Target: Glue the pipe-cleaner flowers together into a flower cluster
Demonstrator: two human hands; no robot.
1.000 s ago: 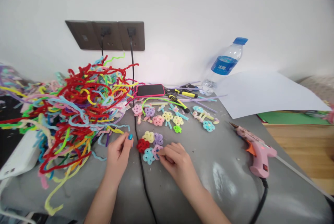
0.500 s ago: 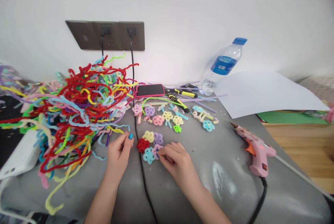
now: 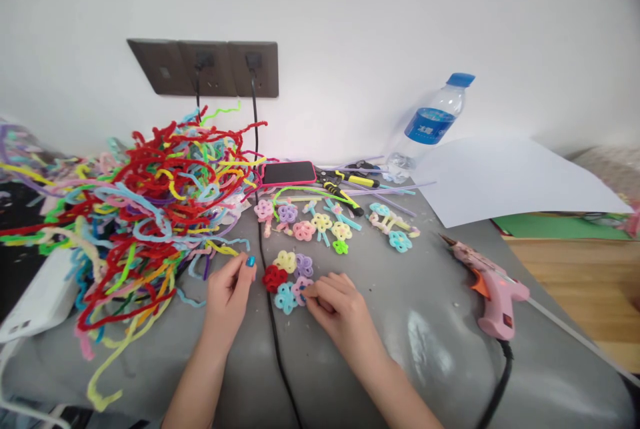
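A ring of small pipe-cleaner flowers lies in the middle: a yellow flower, a purple flower, a red flower, a light blue flower and a pink flower. At the pink one's right edge, the fingertips of my right hand are pinched together on it. Left of the ring, my left hand rests with fingers curled in and thumb pressed against them, its thumbnail blue. Nothing shows in that hand.
A tangled heap of pipe cleaners fills the left. Behind lie more flower pieces, a phone and yellow-black pliers. A pink glue gun, white paper and a bottle are rightward. A black cable crosses the grey surface.
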